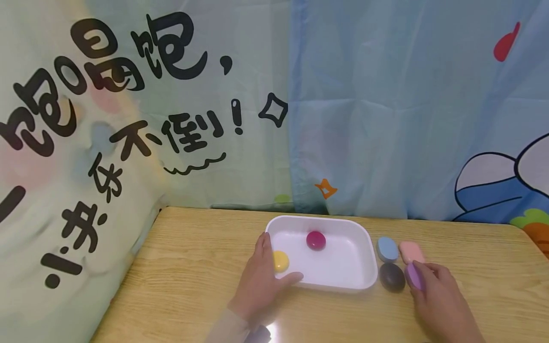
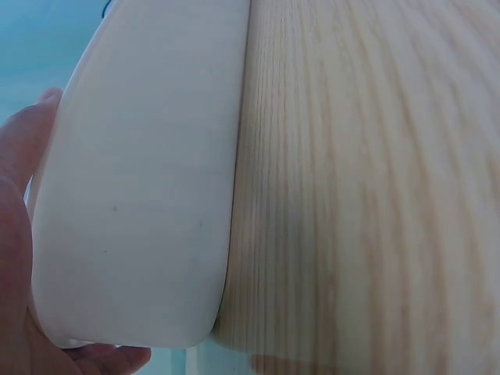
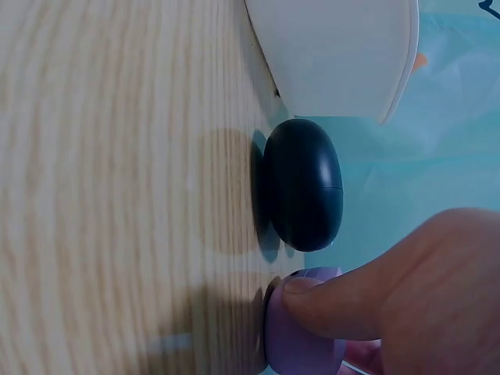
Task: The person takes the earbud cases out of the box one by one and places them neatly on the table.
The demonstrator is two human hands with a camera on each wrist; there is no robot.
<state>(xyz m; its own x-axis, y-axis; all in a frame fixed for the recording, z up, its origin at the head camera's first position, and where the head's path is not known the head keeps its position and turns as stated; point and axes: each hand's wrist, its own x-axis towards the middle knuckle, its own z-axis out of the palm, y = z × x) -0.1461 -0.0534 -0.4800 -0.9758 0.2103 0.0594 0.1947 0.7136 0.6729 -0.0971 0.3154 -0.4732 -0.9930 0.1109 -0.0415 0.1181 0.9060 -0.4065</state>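
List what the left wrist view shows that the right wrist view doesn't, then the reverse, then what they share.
Only the left wrist view: the left hand, gripping the white tray, and small dark specks on its outer wall.

Only the right wrist view: the right hand pinching the purple piece, the black piece beside that, and an orange mark on the backdrop.

Both: the white tray's outside, the wood-grained table and some bluish backdrop.

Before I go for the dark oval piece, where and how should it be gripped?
Pinch the dark oval piece by its rounded flanks, probably coming down from the near side: bare tabletop lies there, while the white tray, blue piece and purple piece crowd its left, far and right sides. Its domed top offers little to pinch.
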